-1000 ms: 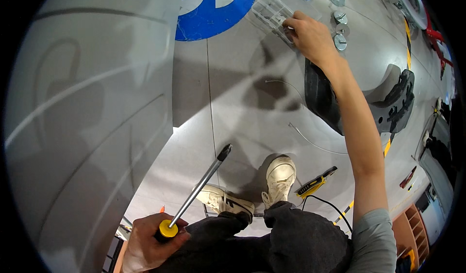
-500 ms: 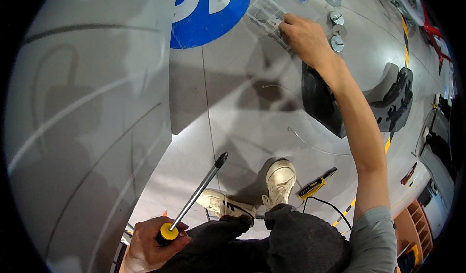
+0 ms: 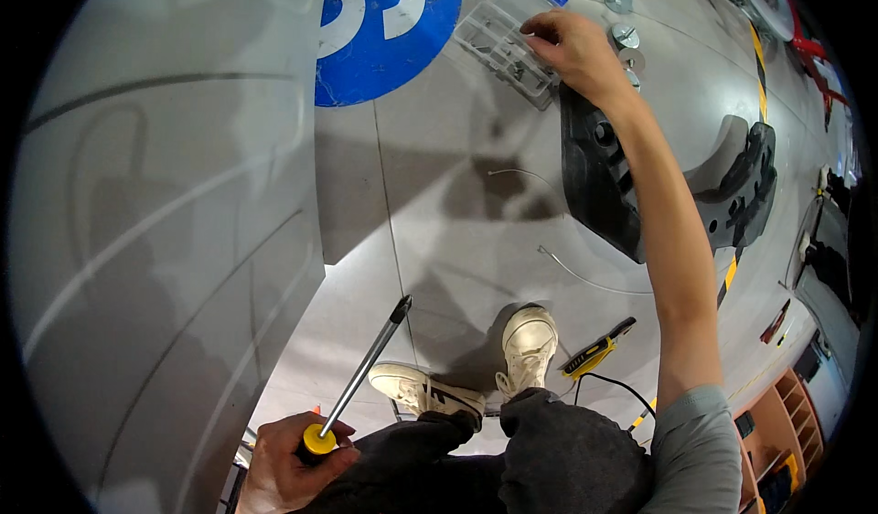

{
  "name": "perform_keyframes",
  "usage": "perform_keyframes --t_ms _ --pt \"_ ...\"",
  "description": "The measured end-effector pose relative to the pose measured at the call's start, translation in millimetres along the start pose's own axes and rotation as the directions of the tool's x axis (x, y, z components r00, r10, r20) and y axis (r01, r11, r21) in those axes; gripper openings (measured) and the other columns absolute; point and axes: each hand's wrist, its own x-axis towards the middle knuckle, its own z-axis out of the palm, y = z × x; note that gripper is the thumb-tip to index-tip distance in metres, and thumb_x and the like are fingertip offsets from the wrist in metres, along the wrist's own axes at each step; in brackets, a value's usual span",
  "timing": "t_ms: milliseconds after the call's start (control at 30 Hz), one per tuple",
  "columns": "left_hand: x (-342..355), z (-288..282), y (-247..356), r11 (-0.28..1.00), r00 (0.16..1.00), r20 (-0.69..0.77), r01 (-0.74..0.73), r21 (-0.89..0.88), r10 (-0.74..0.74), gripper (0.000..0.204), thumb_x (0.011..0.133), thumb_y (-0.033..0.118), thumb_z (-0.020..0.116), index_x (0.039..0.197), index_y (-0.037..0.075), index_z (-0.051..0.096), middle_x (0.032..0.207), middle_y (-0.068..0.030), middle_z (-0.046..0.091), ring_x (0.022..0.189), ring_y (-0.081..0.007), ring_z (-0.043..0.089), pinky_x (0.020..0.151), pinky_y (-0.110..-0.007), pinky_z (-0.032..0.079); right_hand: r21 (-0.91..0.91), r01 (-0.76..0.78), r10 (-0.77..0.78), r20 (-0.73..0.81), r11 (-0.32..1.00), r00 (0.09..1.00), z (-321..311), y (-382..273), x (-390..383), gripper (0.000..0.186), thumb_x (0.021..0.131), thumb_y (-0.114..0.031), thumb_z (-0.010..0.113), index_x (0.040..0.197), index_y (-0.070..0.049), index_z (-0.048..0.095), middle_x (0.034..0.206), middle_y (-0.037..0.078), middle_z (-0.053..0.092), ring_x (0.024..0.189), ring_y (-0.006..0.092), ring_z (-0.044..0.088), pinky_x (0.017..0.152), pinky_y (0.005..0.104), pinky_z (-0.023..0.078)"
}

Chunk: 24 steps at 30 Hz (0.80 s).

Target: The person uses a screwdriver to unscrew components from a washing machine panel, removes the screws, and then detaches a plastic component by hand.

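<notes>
In my left hand (image 3: 297, 466) at the lower left is a screwdriver (image 3: 366, 368), held by its black and yellow handle, the dark tip pointing up and away. My right hand (image 3: 578, 52) reaches far out over the right edge of a clear plastic compartment box (image 3: 505, 43) on the floor. Small dark parts lie in some compartments. The fingers are curled in toward the thumb; whether something small is between them is too small to tell. A black moulded plastic part (image 3: 594, 171) lies beneath my right forearm, which hides some of it.
A large grey panel (image 3: 183, 212) rises at my left. Metal discs (image 3: 618, 0) stand beyond my right hand. A yellow and black tool (image 3: 596, 349) lies right of my shoes (image 3: 530, 340). Thin pale wire (image 3: 585, 274) and yellow-black tape (image 3: 758, 66) are on the floor.
My right hand has drawn slightly up off the box's compartments, uncovering more of them. The screwdriver stays in my left hand. The whole view has shifted a little.
</notes>
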Motion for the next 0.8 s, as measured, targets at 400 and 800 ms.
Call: perform_keyframes --t_ms 400,800 --pt "2.2 0.2 -6.6 0.999 1.000 -0.007 -0.012 -0.034 0.012 0.031 0.080 0.022 0.078 0.094 -0.005 0.070 0.084 -0.0156 0.072 0.075 -0.0209 0.071 0.073 -0.035 0.058 -0.361 0.115 -0.103 0.051 0.925 0.993 22.1 -7.6 4.0 0.016 0.090 -0.018 0.065 0.100 -0.006 0.071 0.101 0.008 0.063 0.093 0.0334 0.063 0.078 0.0427 0.051" --pt "-5.7 2.0 -8.4 0.989 0.999 -0.030 0.008 -0.147 -0.012 0.030 0.078 0.017 0.079 0.095 -0.005 0.069 0.085 -0.0159 0.072 0.076 -0.0208 0.071 0.075 -0.033 0.056 -0.222 0.191 -0.178 0.075 0.956 0.981 -1.6 -17.2 -21.0 0.016 0.084 -0.011 0.065 0.098 -0.008 0.072 0.100 0.011 0.063 0.092 0.0341 0.063 0.079 0.0434 0.052"
